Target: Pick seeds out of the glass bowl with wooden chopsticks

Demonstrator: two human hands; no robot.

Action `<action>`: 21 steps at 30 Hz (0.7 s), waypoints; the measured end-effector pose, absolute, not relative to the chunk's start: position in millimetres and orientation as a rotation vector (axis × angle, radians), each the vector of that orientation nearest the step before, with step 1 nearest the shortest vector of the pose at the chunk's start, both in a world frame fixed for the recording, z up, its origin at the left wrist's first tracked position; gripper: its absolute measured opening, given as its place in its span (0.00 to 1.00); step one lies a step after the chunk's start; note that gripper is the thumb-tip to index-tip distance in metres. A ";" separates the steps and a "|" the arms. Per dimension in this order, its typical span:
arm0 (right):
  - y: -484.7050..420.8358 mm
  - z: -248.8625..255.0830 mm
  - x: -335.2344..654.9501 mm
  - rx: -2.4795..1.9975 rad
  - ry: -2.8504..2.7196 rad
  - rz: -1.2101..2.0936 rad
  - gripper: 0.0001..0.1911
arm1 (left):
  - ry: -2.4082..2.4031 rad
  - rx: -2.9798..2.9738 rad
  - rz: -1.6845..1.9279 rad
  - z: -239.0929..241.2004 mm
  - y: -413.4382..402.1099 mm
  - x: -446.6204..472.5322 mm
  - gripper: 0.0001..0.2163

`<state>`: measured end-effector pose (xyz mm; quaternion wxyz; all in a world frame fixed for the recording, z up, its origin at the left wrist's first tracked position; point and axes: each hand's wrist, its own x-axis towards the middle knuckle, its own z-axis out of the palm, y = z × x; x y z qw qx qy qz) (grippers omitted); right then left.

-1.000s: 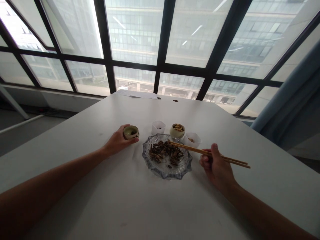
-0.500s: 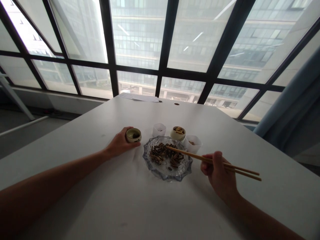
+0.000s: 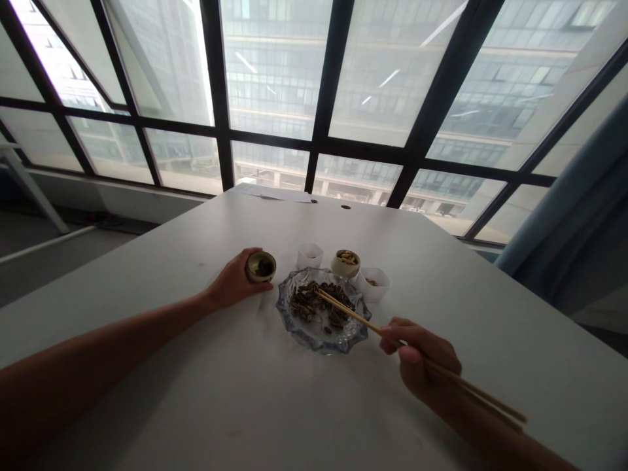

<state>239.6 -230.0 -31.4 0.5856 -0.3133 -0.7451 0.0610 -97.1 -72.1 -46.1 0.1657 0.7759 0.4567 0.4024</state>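
White and smooth, the table point(image 3: 235, 399) reaches back to a dark-framed window point(image 3: 275, 65). On it stands a scalloped glass dish point(image 3: 318, 343) of dark seeds point(image 3: 303, 306), too overlapped to count. Chopsticks point(image 3: 358, 318) slant into the heap; whether their tips pinch anything is hard to make out. Of the two hands, well apart, the right hand point(image 3: 422, 354) is closed around the chopsticks, its palm hidden, its forearm point(image 3: 483, 433) cut off below. The left hand point(image 3: 238, 280) clasps a small patterned cup point(image 3: 260, 279) left of the dish, its dark contents unclear. Behind the dish stand a white cup point(image 3: 310, 261), a cream pot point(image 3: 343, 269) of pale brown pieces and another white container point(image 3: 380, 292), its base partly hidden. At right, a blue curtain point(image 3: 574, 190) leaves the frame.
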 end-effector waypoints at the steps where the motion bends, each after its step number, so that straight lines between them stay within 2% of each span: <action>1: -228.3 -34.0 238.9 -0.784 -1.642 0.203 0.17 | 1.289 2.226 1.160 -45.8 -72.7 -96.8 0.39; 6: -211.3 -39.4 235.3 -1.012 -1.003 0.615 0.28 | 1.296 2.221 1.156 -44.2 -73.3 -95.7 0.38; 10: -199.9 -35.8 232.8 -1.029 -0.669 0.817 0.32 | 1.340 2.164 1.125 -43.7 -71.2 -95.4 0.39; 21: -193.6 -39.3 238.1 -1.028 -0.703 0.792 0.33 | 1.350 1.925 1.113 -47.4 -61.3 -96.8 0.42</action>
